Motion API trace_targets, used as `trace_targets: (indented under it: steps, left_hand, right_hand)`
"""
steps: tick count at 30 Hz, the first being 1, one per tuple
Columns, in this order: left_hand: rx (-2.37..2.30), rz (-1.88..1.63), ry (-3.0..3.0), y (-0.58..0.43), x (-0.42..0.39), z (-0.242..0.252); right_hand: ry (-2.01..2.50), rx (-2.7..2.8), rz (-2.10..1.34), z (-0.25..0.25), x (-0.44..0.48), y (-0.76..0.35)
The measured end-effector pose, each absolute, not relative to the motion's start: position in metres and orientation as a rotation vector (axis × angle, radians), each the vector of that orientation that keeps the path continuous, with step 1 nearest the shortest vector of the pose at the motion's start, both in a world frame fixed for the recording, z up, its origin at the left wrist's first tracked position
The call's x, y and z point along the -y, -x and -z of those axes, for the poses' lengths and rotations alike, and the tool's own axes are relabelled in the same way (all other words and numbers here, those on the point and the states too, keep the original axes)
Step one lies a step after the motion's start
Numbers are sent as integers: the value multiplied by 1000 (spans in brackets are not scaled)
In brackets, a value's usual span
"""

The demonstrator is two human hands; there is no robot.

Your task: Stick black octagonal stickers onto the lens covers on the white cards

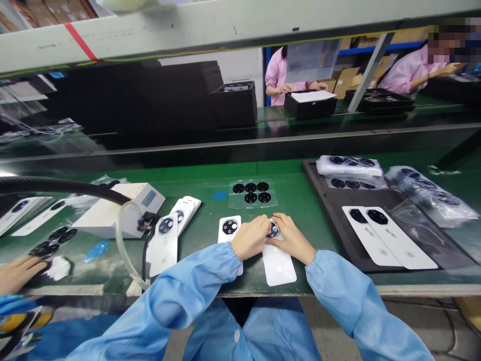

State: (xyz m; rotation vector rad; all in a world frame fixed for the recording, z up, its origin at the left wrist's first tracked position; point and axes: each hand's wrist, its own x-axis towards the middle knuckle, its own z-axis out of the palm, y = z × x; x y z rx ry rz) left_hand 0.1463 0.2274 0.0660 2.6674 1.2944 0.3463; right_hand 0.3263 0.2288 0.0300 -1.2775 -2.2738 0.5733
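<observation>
Both forearms, covered by light blue sleeves, are being held stretched forward and angled inward towards each other. The left hand (pixel 251 236) and the right hand (pixel 292 240) are being held close together at the middle, knuckles up. The fingers of both are being curled downward, tips almost meeting; how tightly they are being closed cannot be told.

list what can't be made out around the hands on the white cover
Head view, round camera piece: mostly covered by the left hand and right hand; seating unclear.
Top of the white cover: under those hands.
The co-worker's hand: cut by the left edge.
Label on the white box: too small.
</observation>
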Motion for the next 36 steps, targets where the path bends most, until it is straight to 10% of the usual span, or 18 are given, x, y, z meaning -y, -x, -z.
trace_targets:
  steps: [36]
  left_hand:
    - [-1232,-689,-2311,-138,-249,-40]
  right_hand:
    - [1404,2256,-393,-29,-215,-321]
